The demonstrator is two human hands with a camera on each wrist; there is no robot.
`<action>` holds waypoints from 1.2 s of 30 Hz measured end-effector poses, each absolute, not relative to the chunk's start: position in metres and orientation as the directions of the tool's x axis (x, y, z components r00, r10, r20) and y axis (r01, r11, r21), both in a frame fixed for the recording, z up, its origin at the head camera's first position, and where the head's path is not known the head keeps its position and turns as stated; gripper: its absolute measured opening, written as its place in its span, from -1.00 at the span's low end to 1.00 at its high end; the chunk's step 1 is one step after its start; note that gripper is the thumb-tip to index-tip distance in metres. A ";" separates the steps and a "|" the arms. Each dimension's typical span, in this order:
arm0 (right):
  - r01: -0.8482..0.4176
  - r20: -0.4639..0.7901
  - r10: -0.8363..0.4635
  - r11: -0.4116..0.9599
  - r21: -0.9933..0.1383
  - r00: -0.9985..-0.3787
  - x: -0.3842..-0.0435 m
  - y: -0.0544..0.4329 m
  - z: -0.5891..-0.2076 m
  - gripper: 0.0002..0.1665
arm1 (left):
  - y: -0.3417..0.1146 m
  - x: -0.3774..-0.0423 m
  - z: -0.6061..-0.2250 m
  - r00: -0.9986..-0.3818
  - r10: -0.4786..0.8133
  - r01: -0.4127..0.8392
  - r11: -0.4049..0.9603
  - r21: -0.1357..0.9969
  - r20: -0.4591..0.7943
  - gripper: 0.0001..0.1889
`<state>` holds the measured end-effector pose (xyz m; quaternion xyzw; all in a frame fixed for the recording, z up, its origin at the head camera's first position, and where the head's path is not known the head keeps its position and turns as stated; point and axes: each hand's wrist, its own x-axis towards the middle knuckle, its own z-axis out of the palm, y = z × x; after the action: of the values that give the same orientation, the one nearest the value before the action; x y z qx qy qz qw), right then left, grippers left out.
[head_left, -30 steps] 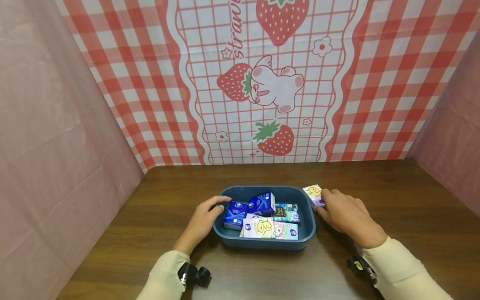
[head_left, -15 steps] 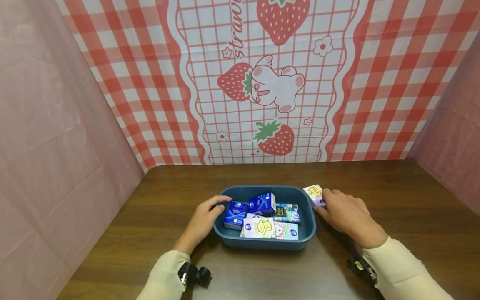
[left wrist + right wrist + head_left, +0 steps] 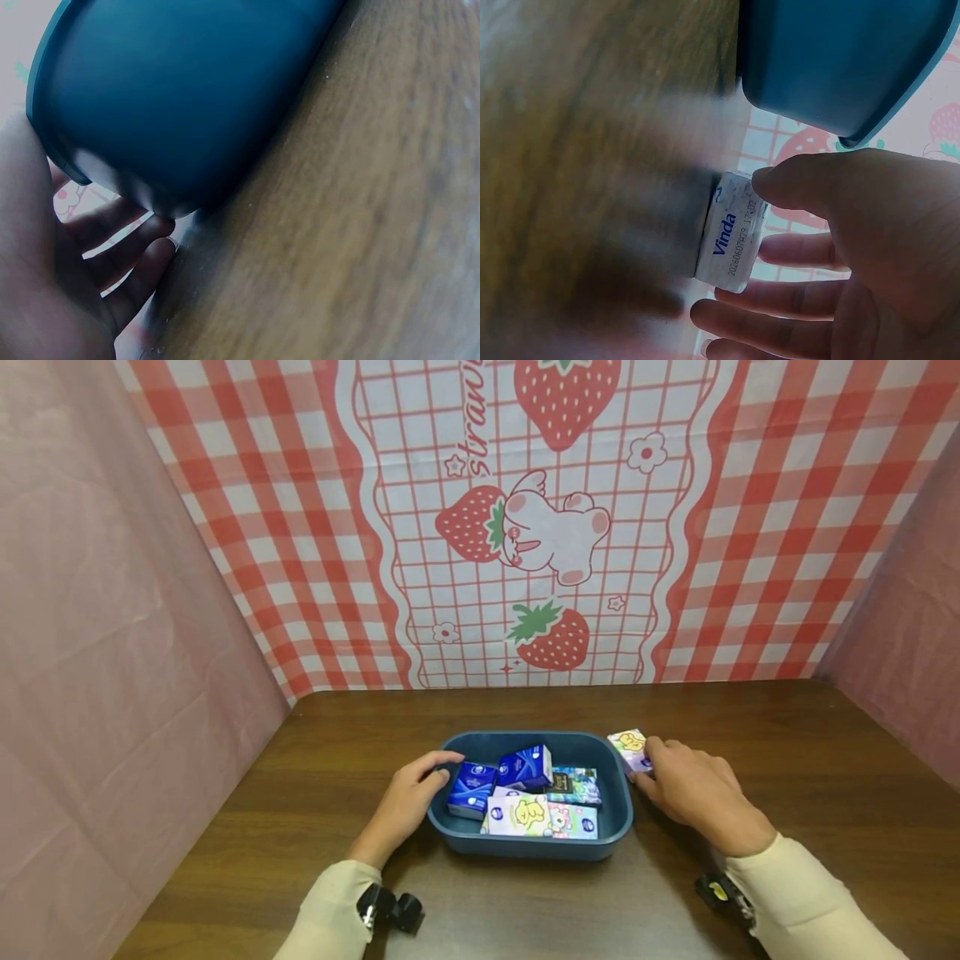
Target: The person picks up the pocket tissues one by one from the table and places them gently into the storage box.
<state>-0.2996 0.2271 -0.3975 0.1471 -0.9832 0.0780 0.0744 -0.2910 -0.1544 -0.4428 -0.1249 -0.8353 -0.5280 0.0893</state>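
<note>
A dark blue plastic bin (image 3: pixel 525 848) stands on the table with several pocket tissue packs in it. My left hand (image 3: pixel 405 797) grips its left rim, thumb over the edge and fingers against the outer wall, as the left wrist view also shows. Right of the bin, a pocket tissue pack (image 3: pixel 628 748) with a yellow cartoon print lies on the table. My right hand (image 3: pixel 697 789) holds it between thumb and fingers. In the right wrist view, the end of this tissue pack (image 3: pixel 733 232) reads "Vinda" and sits on the tabletop.
Inside the bin are two dark blue packs (image 3: pixel 525 767), a floral teal pack (image 3: pixel 573 785), a yellow-print pack (image 3: pixel 517 816) and a pink-print pack (image 3: pixel 576 821). A checked strawberry cloth (image 3: pixel 555 527) hangs behind the wooden table (image 3: pixel 360 718). Pink drapes (image 3: pixel 135 652) flank both sides.
</note>
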 end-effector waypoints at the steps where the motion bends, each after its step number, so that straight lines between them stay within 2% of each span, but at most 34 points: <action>1: -0.299 0.170 -0.276 0.945 -0.131 -0.946 -0.299 0.227 -0.398 -0.51 | -0.154 -0.291 -0.443 -0.953 0.114 0.301 0.413 0.859 0.280 -0.71; 19: -0.262 0.121 -0.246 0.956 -0.134 -0.962 -0.303 0.225 -0.399 -0.41 | -0.155 -0.292 -0.444 -0.955 0.111 0.295 0.419 0.859 0.274 -0.70; 36: -0.236 0.094 -0.224 0.960 -0.150 -0.970 -0.303 0.225 -0.397 -0.40 | -0.154 -0.290 -0.441 -0.958 0.110 0.288 0.431 0.855 0.266 -0.70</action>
<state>-0.3025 0.2249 -0.3970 0.1163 -0.9892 0.0803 0.0379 -0.2895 -0.1539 -0.4405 -0.1182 -0.8416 -0.5201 0.0852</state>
